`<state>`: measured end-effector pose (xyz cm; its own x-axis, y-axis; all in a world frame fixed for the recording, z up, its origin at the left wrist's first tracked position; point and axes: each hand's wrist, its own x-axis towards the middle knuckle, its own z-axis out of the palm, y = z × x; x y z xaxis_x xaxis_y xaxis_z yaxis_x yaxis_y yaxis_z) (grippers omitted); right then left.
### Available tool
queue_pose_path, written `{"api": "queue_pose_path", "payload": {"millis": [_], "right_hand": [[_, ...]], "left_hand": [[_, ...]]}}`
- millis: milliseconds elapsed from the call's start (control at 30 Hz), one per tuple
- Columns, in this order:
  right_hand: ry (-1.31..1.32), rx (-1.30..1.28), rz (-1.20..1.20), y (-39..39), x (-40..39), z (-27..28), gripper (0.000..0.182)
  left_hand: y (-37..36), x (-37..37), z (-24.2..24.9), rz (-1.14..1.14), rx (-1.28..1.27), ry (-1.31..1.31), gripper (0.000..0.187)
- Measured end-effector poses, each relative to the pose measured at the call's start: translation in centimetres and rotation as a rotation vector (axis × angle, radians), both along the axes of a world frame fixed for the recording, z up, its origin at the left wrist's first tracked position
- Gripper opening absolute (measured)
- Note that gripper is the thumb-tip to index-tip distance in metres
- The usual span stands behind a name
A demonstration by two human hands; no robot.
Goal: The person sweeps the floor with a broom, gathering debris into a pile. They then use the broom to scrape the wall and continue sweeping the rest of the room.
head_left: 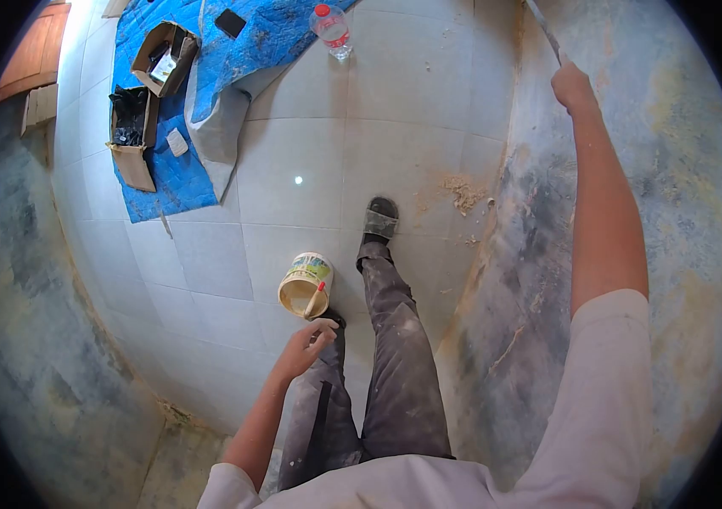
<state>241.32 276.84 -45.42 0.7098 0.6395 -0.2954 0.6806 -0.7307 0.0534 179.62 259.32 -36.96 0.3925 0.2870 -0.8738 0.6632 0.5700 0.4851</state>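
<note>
My right hand is raised against the mottled wall on the right and grips the handle of a long flat scraper, whose blade runs up and left along the wall. My left hand hangs low in front of my legs, fingers loosely curled and holding nothing. Just beyond it a small bucket of pale paste stands on the tiled floor, with a tool handle sticking out of it. My grey, dust-marked trousers and one dark shoe show below.
A blue tarp at the far left carries two open cardboard boxes and small items. A plastic bottle with a red cap stands on the tiles. Scraped debris lies at the wall's foot. Another stained wall rises at left.
</note>
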Motion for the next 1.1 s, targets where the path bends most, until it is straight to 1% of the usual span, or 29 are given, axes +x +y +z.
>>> {"api": "queue_pose_path", "payload": {"millis": [67, 133, 167, 200, 233, 267, 300, 333, 367, 400, 433, 467, 500, 533, 567, 600, 667, 700, 767, 800, 867, 933, 967, 1000, 1033, 1067, 1100], "right_hand": [[0.167, 0.051, -0.125, -1.8, -0.9, -0.3, 0.054], [0.125, 0.026, 0.022, -6.5, -2.4, -0.9, 0.056], [0.166, 0.016, -0.033, -8.6, -4.2, 0.1, 0.057], [0.209, 0.004, -0.086, -11.1, -6.4, 1.2, 0.058], [0.174, 0.029, -0.007, -14.5, -8.1, 1.0, 0.058], [0.245, 0.047, -0.131, -17.4, -10.5, 1.9, 0.052], [0.266, -0.006, -0.162, -19.8, -13.0, 3.4, 0.05], [0.31, 0.14, -0.201, -22.9, -15.8, 4.2, 0.05], [0.353, 0.13, -0.279, -25.4, -18.8, 5.9, 0.049], [0.335, 0.182, -0.249, -29.4, -21.5, 5.9, 0.049], [0.413, 0.051, -0.33, -31.2, -25.0, 8.9, 0.051], [0.374, 0.225, -0.203, -36.3, -28.1, 8.6, 0.053], [0.514, -0.062, -0.436, -36.2, -31.9, 13.7, 0.053], [0.506, 0.064, -0.353, -41.6, -34.9, 13.6, 0.053], [0.595, 0.012, -0.425, -43.4, -37.8, 16.3, 0.051], [0.609, 0.139, -0.449, -45.8, -40.7, 18.1, 0.049], [0.572, 0.173, -0.45, -50.8, -44.5, 20.3, 0.045], [0.583, 0.172, -0.443, -51.7, -45.8, 21.2, 0.045], [0.511, 0.218, -0.531, -51.8, -47.7, 23.8, 0.042], [0.521, 0.208, -0.538, -51.1, -47.4, 24.3, 0.042], [0.474, 0.325, -0.591, -48.0, -45.4, 23.9, 0.04], [0.329, 0.419, -0.418, -43.3, -40.7, 21.4, 0.039], [0.389, 0.339, -0.514, -39.9, -37.7, 20.6, 0.039], [0.355, 0.411, -0.419, -38.2, -34.5, 17.2, 0.039], [0.428, 0.272, -0.457, -33.2, -31.1, 16.3, 0.038], [0.397, 0.471, -0.325, -29.6, -27.8, 13.0, 0.039], [0.523, 0.448, -0.32, -25.4, -24.1, 10.9, 0.04]], "left_hand": [[-0.8, -1.0, -0.2, -0.01, 0.019, -0.008, 0.022], [-1.7, -3.6, -0.4, -0.044, 0.011, 0.021, 0.022], [-2.0, -5.0, -0.5, -0.045, 0.023, 0.012, 0.022], [-2.6, -6.6, -0.3, -0.124, 0.049, 0.06, 0.022], [-3.0, -8.1, -0.2, -0.205, 0.075, 0.107, 0.022], [-3.4, -9.6, -0.2, -0.209, 0.09, 0.093, 0.022], [-3.9, -11.1, -0.1, -0.318, 0.144, 0.116, 0.023], [-4.3, -12.3, 0.0, -0.427, 0.196, 0.14, 0.023], [-4.5, -13.3, 0.3, -0.429, 0.205, 0.13, 0.023], [-4.8, -14.4, 1.0, -0.358, 0.186, 0.126, 0.023], [-5.3, -15.4, 1.7, -0.287, 0.164, 0.123, 0.023], [-5.9, -16.6, 2.1, -0.288, 0.167, 0.114, 0.023], [-6.7, -18.0, 2.4, -0.224, 0.143, 0.129, 0.023], [-7.3, -19.3, 2.6, -0.16, 0.119, 0.147, 0.023], [-7.9, -20.6, 2.8, -0.162, 0.122, 0.145, 0.023], [-8.6, -21.9, 2.9, -0.168, 0.126, 0.14, 0.023], [-9.9, -24.5, 2.7, -0.167, 0.13, 0.149, 0.023], [-10.5, -25.7, 2.3, -0.181, 0.093, 0.198, 0.024], [-11.2, -27.4, 1.9, -0.198, 0.041, 0.267, 0.025], [-11.2, -28.0, 1.6, -0.241, 0.014, 0.292, 0.025], [-10.5, -27.4, 1.4, -0.3, -0.02, 0.321, 0.026], [-9.1, -25.4, 1.0, -0.339, -0.04, 0.345, 0.025], [-8.1, -24.0, 0.5, -0.346, -0.045, 0.347, 0.025], [-7.1, -22.3, 0.1, -0.366, -0.03, 0.324, 0.025], [-6.0, -20.4, -0.4, -0.385, -0.015, 0.302, 0.025], [-4.6, -17.8, -0.7, -0.405, 0.029, 0.262, 0.025], [-3.1, -14.9, -0.8, -0.425, 0.07, 0.223, 0.025]]}}
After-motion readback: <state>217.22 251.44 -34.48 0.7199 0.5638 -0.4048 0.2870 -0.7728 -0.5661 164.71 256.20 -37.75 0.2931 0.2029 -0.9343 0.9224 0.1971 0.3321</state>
